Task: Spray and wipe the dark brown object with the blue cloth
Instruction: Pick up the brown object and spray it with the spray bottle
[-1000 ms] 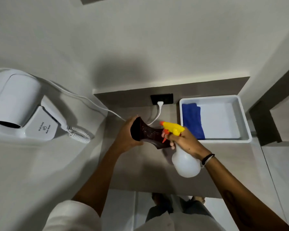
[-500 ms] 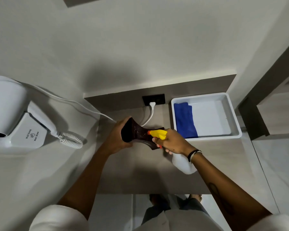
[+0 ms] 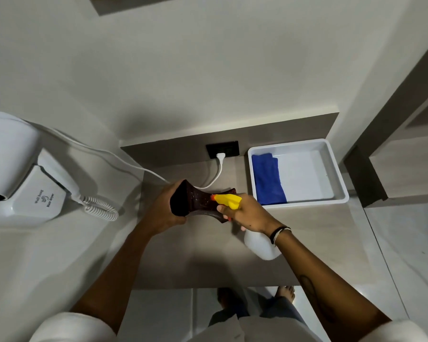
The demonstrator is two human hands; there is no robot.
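Note:
My left hand (image 3: 164, 210) grips the wide end of the dark brown object (image 3: 200, 203), a flared, glossy piece held lying sideways above the grey counter (image 3: 208, 262). My right hand (image 3: 248, 213) holds a white spray bottle (image 3: 262, 245) by its yellow spray head (image 3: 229, 200), whose orange nozzle points at the middle of the brown object, almost touching it. The blue cloth (image 3: 267, 178) lies folded in the left part of a white tray (image 3: 336, 174) at the back right of the counter.
A white wall-hung hair dryer (image 3: 17, 169) sits on the left wall, its coiled cord (image 3: 101, 209) hanging beside it. A white cable (image 3: 218, 174) runs to a plug in the black socket behind my hands. A dark shelf unit (image 3: 371, 178) stands right of the tray.
The spray head has come closer to the brown object, from beside its right end to over its middle. My left hand keeps its grip. The cloth has not moved.

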